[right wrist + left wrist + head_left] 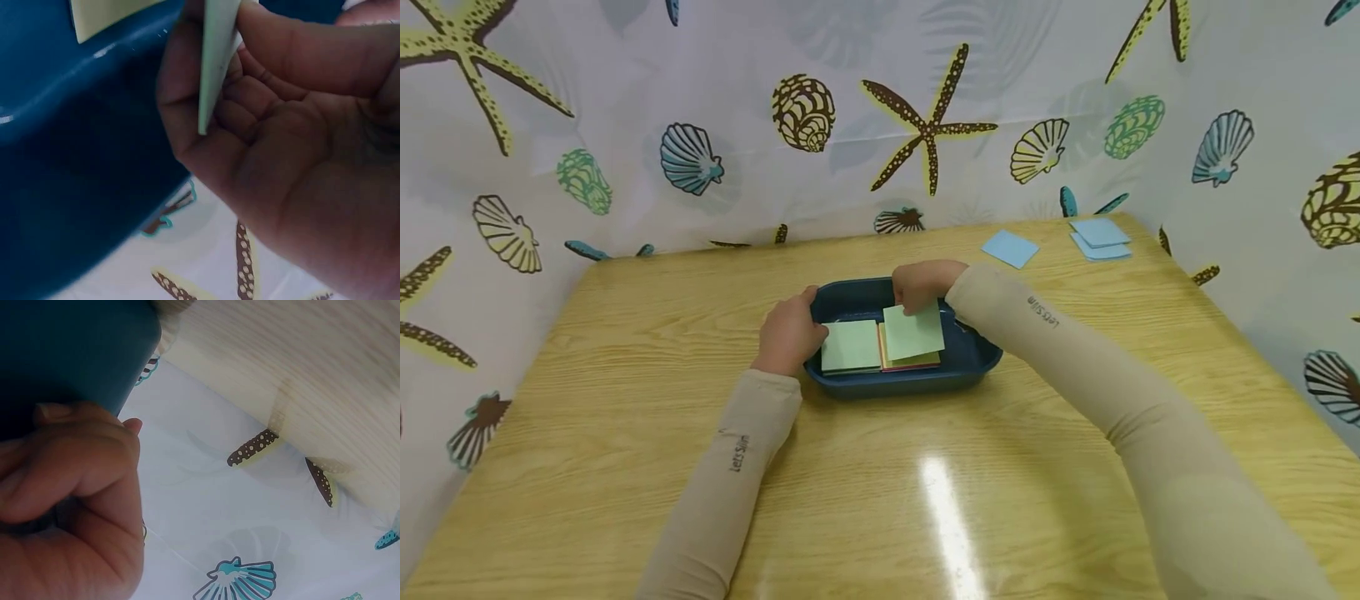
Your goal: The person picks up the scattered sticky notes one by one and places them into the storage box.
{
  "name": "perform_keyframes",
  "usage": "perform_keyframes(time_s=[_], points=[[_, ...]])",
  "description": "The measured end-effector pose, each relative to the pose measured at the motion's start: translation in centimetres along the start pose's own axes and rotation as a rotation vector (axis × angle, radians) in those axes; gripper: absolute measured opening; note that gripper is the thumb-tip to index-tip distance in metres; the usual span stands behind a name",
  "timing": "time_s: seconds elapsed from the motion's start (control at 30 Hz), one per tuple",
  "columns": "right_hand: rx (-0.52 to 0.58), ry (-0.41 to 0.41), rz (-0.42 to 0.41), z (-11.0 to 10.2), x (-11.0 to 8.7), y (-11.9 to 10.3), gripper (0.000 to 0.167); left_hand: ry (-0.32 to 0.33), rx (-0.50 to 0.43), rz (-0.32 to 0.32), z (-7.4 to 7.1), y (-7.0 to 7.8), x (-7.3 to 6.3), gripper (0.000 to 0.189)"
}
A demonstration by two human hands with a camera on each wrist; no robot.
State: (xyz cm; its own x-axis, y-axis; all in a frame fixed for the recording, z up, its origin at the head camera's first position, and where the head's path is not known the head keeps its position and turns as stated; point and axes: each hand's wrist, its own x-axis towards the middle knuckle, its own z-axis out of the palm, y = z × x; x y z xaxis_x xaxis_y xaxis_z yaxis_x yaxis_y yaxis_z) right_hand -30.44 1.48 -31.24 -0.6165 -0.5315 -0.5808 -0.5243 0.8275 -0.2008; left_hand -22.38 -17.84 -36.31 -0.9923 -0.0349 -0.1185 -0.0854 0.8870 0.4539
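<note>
A dark blue plastic basin (895, 385) sits on the table. At its left end my left hand (788, 335) grips the rim, thumb on the inside; in the left wrist view the curled fingers (69, 450) lie against the basin wall. Above the basin's right half, my right hand (919, 283) pinches a pale green square of paper (914, 332). The right wrist view shows this paper (215, 62) edge-on between thumb and fingers. Inside the basin lie a pale green stack (850, 345) at left and a stack with red and yellow edges (917, 362), partly hidden under the held paper.
On the wooden table (685, 467), a light blue paper square (1011, 248) lies at the back right. Two more blue squares (1101, 233) overlap near the far corner. A white curtain (730, 75) printed with shells and starfish hangs behind and along both sides.
</note>
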Motion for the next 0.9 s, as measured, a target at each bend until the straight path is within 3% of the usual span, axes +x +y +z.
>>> perform_keyframes(time_s=[0.27,0.43,0.6,0.73,0.9], points=[[-0.03,-0.077,0.052,1.0,1.9,-0.2,0.033,-0.008,-0.007,-0.008,0.4,0.3,0.0,0.065],[-0.024,-0.092,0.038,1.6,2.3,-0.1,0.032,-0.005,0.0,-0.013,0.6,0.4,0.0,0.065],[0.004,-0.082,0.035,2.1,2.1,-0.2,0.012,-0.017,-0.004,-0.028,0.6,0.3,0.1,0.065],[0.007,-0.06,0.047,2.2,2.3,-0.3,0.034,-0.011,0.0,-0.022,0.3,0.3,0.1,0.065],[0.005,-0.045,0.052,2.4,2.4,-0.8,0.038,-0.002,0.004,-0.017,0.0,0.1,-0.1,0.065]])
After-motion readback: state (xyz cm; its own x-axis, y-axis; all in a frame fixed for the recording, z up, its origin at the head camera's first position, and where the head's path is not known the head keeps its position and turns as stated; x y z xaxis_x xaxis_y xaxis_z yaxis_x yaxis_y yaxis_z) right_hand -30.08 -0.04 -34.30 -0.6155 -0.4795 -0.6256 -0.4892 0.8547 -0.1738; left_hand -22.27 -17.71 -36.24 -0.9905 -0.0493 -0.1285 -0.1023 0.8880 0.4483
